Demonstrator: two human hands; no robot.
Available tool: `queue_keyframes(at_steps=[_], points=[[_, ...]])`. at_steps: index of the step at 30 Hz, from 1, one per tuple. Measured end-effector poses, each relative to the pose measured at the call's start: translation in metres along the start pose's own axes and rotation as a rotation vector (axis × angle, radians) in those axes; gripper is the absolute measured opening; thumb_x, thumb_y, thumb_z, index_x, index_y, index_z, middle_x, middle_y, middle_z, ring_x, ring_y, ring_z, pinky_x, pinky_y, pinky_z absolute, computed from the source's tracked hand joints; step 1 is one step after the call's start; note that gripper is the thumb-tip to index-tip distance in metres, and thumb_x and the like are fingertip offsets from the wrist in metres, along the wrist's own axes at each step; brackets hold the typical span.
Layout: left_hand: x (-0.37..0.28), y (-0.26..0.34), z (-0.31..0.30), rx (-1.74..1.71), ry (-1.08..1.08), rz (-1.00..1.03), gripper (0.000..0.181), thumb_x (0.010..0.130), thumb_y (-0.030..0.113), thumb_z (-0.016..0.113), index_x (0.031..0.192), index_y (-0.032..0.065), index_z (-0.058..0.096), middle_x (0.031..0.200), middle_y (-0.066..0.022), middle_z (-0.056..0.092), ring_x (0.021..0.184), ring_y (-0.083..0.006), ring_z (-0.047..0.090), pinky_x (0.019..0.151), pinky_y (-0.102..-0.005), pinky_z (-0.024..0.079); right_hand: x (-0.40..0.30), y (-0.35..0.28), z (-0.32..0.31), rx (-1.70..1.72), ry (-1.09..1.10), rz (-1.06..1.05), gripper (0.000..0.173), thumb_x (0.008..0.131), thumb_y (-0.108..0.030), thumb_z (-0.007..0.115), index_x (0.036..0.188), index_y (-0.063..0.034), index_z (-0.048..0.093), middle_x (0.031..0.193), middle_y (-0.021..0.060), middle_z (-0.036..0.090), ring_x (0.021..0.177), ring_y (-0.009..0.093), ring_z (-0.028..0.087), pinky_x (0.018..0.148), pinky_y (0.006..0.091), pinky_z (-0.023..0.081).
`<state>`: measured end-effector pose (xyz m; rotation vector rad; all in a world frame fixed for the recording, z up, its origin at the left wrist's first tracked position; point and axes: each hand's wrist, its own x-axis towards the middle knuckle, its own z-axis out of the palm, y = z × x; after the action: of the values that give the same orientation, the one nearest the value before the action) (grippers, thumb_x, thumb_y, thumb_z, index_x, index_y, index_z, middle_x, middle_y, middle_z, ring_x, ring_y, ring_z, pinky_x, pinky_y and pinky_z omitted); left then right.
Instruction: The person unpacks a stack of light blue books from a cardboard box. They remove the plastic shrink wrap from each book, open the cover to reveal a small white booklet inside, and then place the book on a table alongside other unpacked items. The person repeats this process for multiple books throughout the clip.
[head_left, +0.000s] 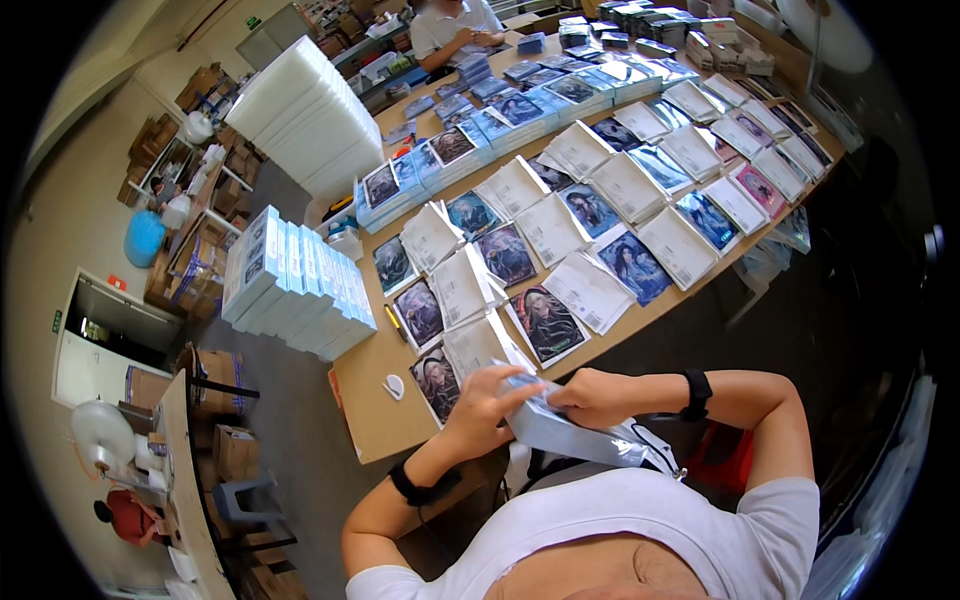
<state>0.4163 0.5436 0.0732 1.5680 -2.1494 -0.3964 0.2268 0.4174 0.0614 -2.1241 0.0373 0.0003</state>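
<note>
A pale blue, glossy flat box or pack (577, 441) is tilted in front of my chest, just off the table's near edge. My left hand (484, 411) grips its left end, with the fingers spread over the top and the thumb below. The curled fingers of my right hand (596, 397) press at its upper face; what they pinch is hidden. Just beyond my hands lie a dark illustrated card (547, 322) and a stack of white printed sleeves or envelopes (589, 291). Left of my left hand is another illustrated card (436, 384).
Rows of cards and white stacks cover the wooden table (390, 431). A yellow-and-black cutter (395, 322) and a small white round item (393, 388) lie near the left edge. Light blue boxes (300, 289) stand stacked beyond it. Another person (454, 34) sits at the far side.
</note>
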Motion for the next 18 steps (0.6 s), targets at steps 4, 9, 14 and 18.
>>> queue_keyframes(at_steps=[4,9,14,18], points=[[-0.01,-0.015,-0.002,-0.162,0.013,-0.188,0.067,0.066,0.023,0.071,0.126,0.0139,0.042,0.125,-0.0144,0.04,0.108,-0.0334,0.044,0.09,-0.0429,0.036,0.008,0.012,-0.001,-0.054,0.226,-0.017,0.013,0.07,-0.004,0.046,0.08,-0.0014,0.055,0.062,0.0225,0.054,0.06,0.039,0.055,0.056,0.0446,0.043],[-0.012,-0.02,-0.014,-0.782,-0.073,-0.361,0.082,0.066,0.043,0.071,0.13,0.0075,0.033,0.136,-0.0197,0.026,0.12,-0.0338,0.037,0.093,-0.0374,0.037,0.021,0.002,0.003,-0.17,0.324,0.018,0.011,0.07,-0.005,0.047,0.079,-0.0015,0.054,0.062,0.0217,0.055,0.058,0.04,0.056,0.055,0.0458,0.045],[0.007,-0.01,-0.016,-0.455,0.019,-0.474,0.083,0.062,0.031,0.075,0.128,0.0062,0.032,0.123,-0.0229,0.044,0.117,-0.0274,0.043,0.093,-0.0339,0.036,0.042,-0.01,0.02,-0.197,0.242,0.029,0.01,0.073,-0.009,0.052,0.077,0.0002,0.052,0.06,0.0212,0.056,0.057,0.039,0.056,0.055,0.0453,0.044],[0.007,-0.006,-0.02,-0.657,-0.096,-0.581,0.071,0.065,0.017,0.07,0.125,0.0062,0.034,0.123,-0.0203,0.044,0.116,-0.0263,0.043,0.094,-0.0333,0.035,0.043,-0.009,0.022,-0.175,0.168,0.023,0.008,0.073,-0.007,0.05,0.076,-0.0004,0.053,0.061,0.0216,0.056,0.059,0.039,0.056,0.055,0.0455,0.044]])
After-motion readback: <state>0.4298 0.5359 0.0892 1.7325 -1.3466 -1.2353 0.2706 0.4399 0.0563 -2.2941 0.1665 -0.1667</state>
